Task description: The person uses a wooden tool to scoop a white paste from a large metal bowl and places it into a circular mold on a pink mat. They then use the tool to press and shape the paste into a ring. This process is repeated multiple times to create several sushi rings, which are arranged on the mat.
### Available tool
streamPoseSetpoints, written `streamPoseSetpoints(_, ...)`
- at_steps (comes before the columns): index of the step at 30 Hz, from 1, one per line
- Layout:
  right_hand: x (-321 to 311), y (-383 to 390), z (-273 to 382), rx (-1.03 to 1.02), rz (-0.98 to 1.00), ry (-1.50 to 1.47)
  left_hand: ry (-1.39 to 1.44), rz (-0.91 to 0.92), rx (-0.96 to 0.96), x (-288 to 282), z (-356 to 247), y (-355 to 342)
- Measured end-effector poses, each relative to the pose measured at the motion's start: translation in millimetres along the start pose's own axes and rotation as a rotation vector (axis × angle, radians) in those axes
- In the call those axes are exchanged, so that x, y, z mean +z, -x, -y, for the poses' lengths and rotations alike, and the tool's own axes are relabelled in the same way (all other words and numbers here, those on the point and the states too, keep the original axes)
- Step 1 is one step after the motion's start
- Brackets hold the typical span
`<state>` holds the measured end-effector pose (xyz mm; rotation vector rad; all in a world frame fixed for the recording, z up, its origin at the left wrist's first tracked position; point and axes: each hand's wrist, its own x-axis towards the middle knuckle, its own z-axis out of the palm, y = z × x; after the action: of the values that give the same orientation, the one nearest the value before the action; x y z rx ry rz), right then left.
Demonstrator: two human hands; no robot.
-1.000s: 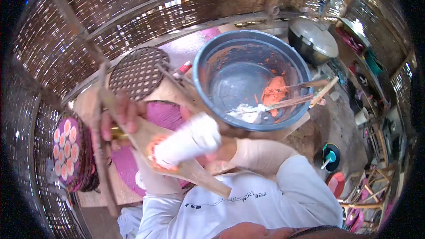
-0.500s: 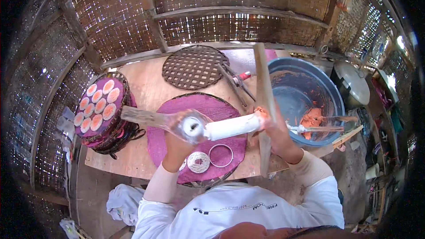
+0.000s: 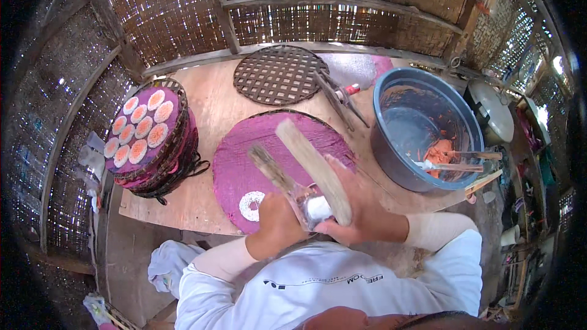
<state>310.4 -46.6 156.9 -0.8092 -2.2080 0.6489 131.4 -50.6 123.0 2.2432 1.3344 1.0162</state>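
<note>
My left hand (image 3: 276, 227) grips a narrow wooden spatula (image 3: 270, 167) that points up and left over a round purple mat (image 3: 244, 159). My right hand (image 3: 362, 209) holds a broader wooden paddle (image 3: 310, 165) that lies across the spatula. A white cylinder (image 3: 318, 208) sits upright between both hands, close to my chest. A white ring (image 3: 251, 205) lies on the mat's near edge, just left of my left hand.
A stack of woven trays (image 3: 183, 146) at the left carries several orange and white discs (image 3: 142, 128). A blue basin (image 3: 391, 146) with orange paste and sticks stands at the right. A lattice tray (image 3: 278, 74) and metal tongs (image 3: 342, 95) lie at the back of the wooden table (image 3: 208, 101).
The view has swung back over the table. Both hands have drawn toward my body, and the white cylinder has turned from lying sideways to standing between them.
</note>
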Motion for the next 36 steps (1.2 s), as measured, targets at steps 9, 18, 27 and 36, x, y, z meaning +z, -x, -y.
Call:
streamPoseSetpoints(9, 53.6, 25.9, -38.2, 0.538, 0.187, -1.066, 0.266, 0.004, -0.089, -2.8, 61.6, 1.4)
streamPoseSetpoints(18, 14.6, 3.0, -115.8, 0.493, -0.063, -0.77, 0.035, -0.799, -0.504, -10.9, 92.0, 89.3)
streamPoseSetpoints(27, 11.3, 51.3, -177.3, 0.634, -0.266, -1.067, 0.863, -0.302, -1.128, 110.7, 56.5, 178.6)
streamPoseSetpoints(36, 17.6, 56.5, -188.9, 0.558, -0.329, -1.026, 0.814, -0.616, -1.117, 130.1, 47.4, 147.5)
